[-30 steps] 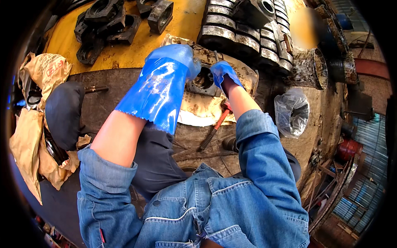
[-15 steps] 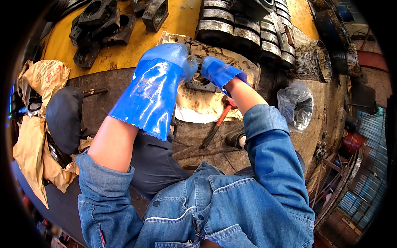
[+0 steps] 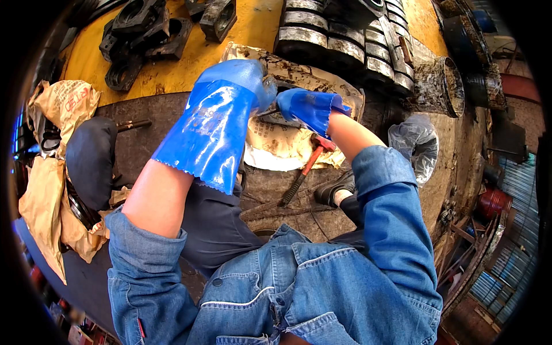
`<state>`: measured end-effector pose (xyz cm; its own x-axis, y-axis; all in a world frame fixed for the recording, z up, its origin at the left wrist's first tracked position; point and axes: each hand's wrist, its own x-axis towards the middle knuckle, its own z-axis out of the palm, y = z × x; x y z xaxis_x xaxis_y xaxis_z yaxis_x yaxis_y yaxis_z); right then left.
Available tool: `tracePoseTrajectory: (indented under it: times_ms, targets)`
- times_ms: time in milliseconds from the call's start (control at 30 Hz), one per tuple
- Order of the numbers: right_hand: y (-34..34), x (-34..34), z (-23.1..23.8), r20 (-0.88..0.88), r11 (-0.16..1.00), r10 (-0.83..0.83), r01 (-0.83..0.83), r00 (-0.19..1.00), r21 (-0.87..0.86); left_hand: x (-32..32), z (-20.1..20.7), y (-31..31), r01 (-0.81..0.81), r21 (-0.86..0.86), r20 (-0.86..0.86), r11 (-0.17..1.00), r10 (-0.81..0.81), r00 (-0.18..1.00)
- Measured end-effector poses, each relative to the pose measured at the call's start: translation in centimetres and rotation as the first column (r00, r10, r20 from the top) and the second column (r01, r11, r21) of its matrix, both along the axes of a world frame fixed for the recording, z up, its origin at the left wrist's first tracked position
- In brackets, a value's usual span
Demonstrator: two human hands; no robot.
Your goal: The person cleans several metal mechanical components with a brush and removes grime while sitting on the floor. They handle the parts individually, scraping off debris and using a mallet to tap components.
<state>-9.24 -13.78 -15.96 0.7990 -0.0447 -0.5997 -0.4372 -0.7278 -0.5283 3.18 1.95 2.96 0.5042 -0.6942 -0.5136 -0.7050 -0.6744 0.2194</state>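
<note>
Both my hands wear long blue rubber gloves and meet over a dirty round metal part (image 3: 287, 121) lying on a pale paper sack (image 3: 282, 146). My left hand (image 3: 241, 80) is curled over the part's left side; what it grips is hidden. My right hand (image 3: 307, 106) is closed beside it, and a thin pale metal tool (image 3: 267, 112) sticks out from it toward the left glove. A hammer with a red handle (image 3: 305, 169) lies on the sack and the dark floor just below my right wrist.
Black cast housings (image 3: 141, 34) lie on a yellow surface (image 3: 253, 29) at top left. Stacked grey ribbed rings (image 3: 339, 43) sit top centre. A grimy can (image 3: 437, 86) and a clear plastic bag (image 3: 414, 149) stand right. Brown paper sacks (image 3: 49, 149) and a dark pad (image 3: 89, 161) lie left.
My right hand has moved left and closer to the left glove over the metal part. The view has shifted slightly; the hammer stays where it lay.
</note>
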Motion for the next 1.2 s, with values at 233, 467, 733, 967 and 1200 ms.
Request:
tracePoseTrajectory:
  times_ms: [233,467,733,967,1200]
  targets:
    - [-1.7,1.4,-2.3,-0.266,0.926,0.307,-0.351,0.914,-0.138,0.2,-0.6,0.1,0.016,-0.001,0.015,1.000,-0.016,1.000]
    - [-3.3,0.2,-1.2,-0.191,0.874,-0.381,0.285,0.905,-0.394,-0.4,0.0,-0.8,0.058,-0.016,-0.008,0.998,-0.058,0.998]
    - [-2.3,1.8,-2.4,-0.121,0.810,0.223,-0.252,0.967,-0.530,0.1,-1.0,0.0,0.011,-0.062,0.019,0.998,-0.010,1.000]
    - [-0.5,2.7,-1.6,0.075,0.758,0.258,-0.154,0.963,-0.633,0.5,-0.8,0.0,0.029,-0.011,0.000,1.000,-0.029,1.000]
    - [0.8,3.1,1.6,0.124,0.891,-0.047,0.098,0.991,-0.444,0.2,-0.9,-0.5,0.023,0.005,0.001,1.000,-0.023,1.000]
